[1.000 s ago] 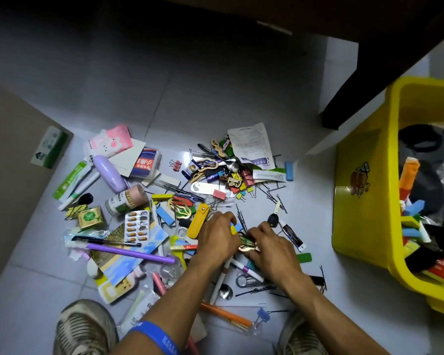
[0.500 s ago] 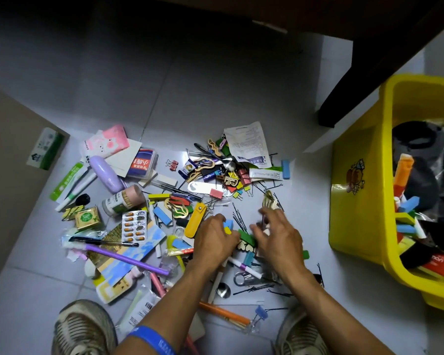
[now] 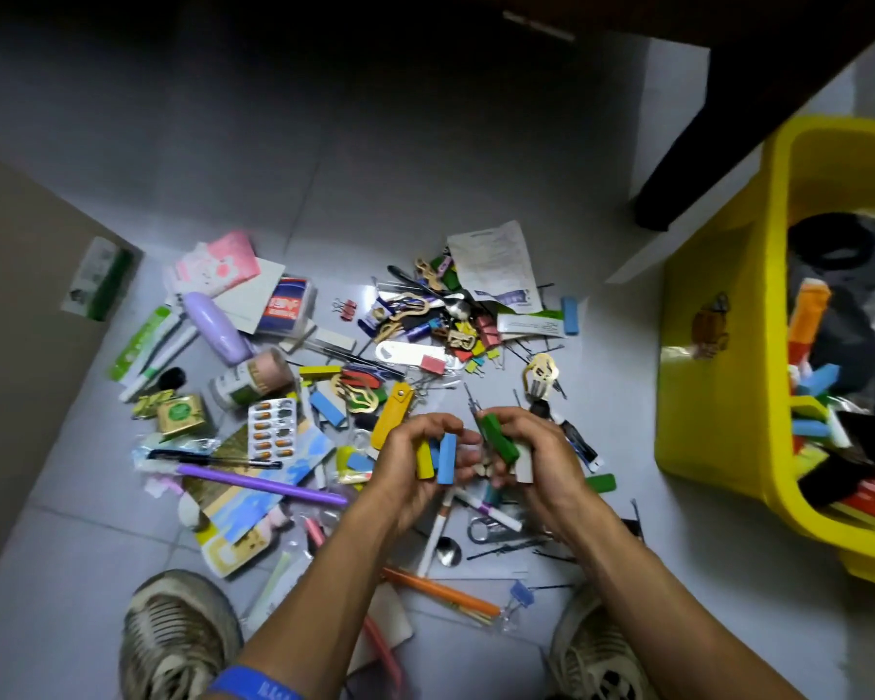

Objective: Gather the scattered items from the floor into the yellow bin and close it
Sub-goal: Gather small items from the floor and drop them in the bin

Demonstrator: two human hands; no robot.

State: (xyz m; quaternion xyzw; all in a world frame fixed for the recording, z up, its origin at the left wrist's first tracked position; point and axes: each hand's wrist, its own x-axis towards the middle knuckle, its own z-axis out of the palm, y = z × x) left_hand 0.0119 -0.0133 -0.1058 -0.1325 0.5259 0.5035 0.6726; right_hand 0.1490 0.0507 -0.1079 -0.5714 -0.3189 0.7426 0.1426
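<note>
Both hands are raised just above the pile on the tiled floor (image 3: 425, 159). The left hand (image 3: 418, 459) has its fingers curled around a yellow block (image 3: 424, 461) and a blue block (image 3: 446, 458), both standing upright in the grip. The right hand (image 3: 529, 454) has its fingers closed on a green block (image 3: 500, 438) and a white piece (image 3: 524, 464), with thin dark pins poking up from the same grip. The two hands nearly touch.

The yellow bin (image 3: 718, 396) stands open at the right, well apart from the hands, already holding blocks and dark things; a cartoon sticker (image 3: 710, 320) on its side is too blurred to read.

The scattered items (image 3: 324, 376) still cover the floor: a pill strip (image 3: 272, 429), a purple bottle (image 3: 217, 328), a printed leaflet (image 3: 493, 260), a red-and-blue box (image 3: 286, 308) with writing that cannot be read, a purple toothbrush (image 3: 264, 485). Print on the labels is too small or smeared to make out.

A blue wristband (image 3: 253, 682) on the left arm carries illegible white letters. Two shoes sit at the bottom edge.
</note>
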